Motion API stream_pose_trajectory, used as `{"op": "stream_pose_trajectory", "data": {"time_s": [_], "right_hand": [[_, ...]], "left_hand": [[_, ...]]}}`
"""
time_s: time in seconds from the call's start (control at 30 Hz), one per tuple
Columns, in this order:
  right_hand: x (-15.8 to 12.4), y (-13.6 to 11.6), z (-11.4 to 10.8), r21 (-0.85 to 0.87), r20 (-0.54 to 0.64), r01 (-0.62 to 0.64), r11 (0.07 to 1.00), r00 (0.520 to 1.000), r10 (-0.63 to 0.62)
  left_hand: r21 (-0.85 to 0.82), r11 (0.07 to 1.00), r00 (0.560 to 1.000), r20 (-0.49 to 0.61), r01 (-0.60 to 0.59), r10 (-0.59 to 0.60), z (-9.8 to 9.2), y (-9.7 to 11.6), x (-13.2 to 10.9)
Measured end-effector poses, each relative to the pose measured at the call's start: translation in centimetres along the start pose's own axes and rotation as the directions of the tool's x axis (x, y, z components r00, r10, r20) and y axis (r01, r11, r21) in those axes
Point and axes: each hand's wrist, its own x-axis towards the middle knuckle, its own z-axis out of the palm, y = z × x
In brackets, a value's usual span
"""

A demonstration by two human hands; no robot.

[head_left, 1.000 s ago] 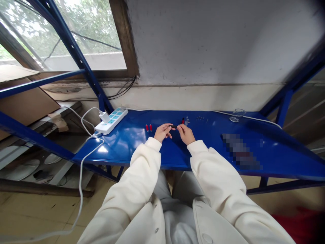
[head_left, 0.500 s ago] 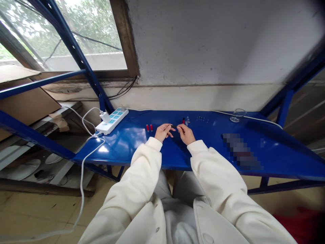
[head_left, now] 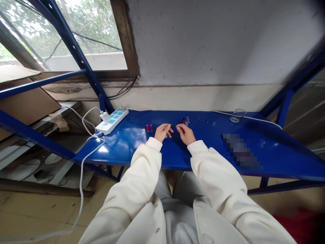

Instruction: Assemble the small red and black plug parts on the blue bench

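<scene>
My left hand (head_left: 162, 133) is closed in a pinch on the left end of a slim black rod-like piece (head_left: 173, 126), held level above the blue table. At its right end, my right hand (head_left: 186, 134) pinches with thumb and forefinger, where a short, thin, lighter part shows. What exactly the right fingertips cover is hidden. Two small red cylinders (head_left: 149, 128) stand to the left of my left hand. Just beyond my right hand are a small red-and-black piece (head_left: 183, 120) and some clear small pieces (head_left: 187, 121).
A white power strip (head_left: 113, 121) with a plugged-in charger lies at the table's left end. Several tiny clear parts (head_left: 200, 118) lie toward the back. A clear glass cup (head_left: 238, 115) stands at the back right, near a white cable. A blurred-out dark object (head_left: 241, 151) lies at right.
My right fingertips have shifted slightly away from the left ones. A thin, lighter part now shows between the black piece and the right fingers.
</scene>
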Motion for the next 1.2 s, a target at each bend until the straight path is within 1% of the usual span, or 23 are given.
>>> {"op": "stream_pose_trajectory", "data": {"time_s": [0.13, 0.43, 0.63, 0.8, 0.93, 1.0, 1.1, 1.2], "right_hand": [[0.06, -0.16, -0.03, 0.020, -0.008, -0.007, 1.000, 1.000, 0.008], [0.06, -0.01, 0.09, 0.041, -0.025, -0.025, 0.999, 0.999, 0.026], [0.04, -0.08, 0.10, 0.024, -0.021, -0.048, 0.999, 0.999, 0.049], [0.04, -0.26, 0.08, -0.004, -0.005, -0.040, 0.999, 0.999, 0.040], [-0.01, -0.04, 0.16, -0.033, -0.014, -0.022, 0.999, 1.000, 0.022], [-0.03, 0.05, 0.18, -0.051, -0.009, -0.011, 0.999, 1.000, 0.010], [-0.01, 0.05, 0.16, -0.068, 0.001, 0.015, 0.998, 1.000, -0.015], [0.06, 0.07, 0.10, -0.089, 0.000, 0.035, 0.995, 0.999, -0.035]], "left_hand": [[-0.010, 1.000, 1.000, 0.002, -0.010, 0.010, 0.01, 0.09, -0.02], [-0.002, 1.000, 0.999, -0.033, -0.020, 0.020, 0.01, 0.16, 0.00], [-0.014, 0.999, 0.999, -0.033, -0.044, 0.043, 0.06, 0.32, -0.12], [-0.052, 0.998, 0.999, -0.012, -0.045, 0.045, 0.18, 0.61, -0.30], [-0.058, 0.998, 0.999, 0.049, -0.015, 0.018, 0.26, 0.68, -0.37], [-0.046, 0.999, 0.998, 0.059, -0.004, 0.007, 0.24, 0.59, -0.33], [-0.029, 0.999, 0.999, 0.028, -0.015, 0.015, 0.16, 0.44, -0.22], [-0.027, 0.999, 0.999, -0.028, -0.042, 0.042, 0.07, 0.43, -0.17]]}}
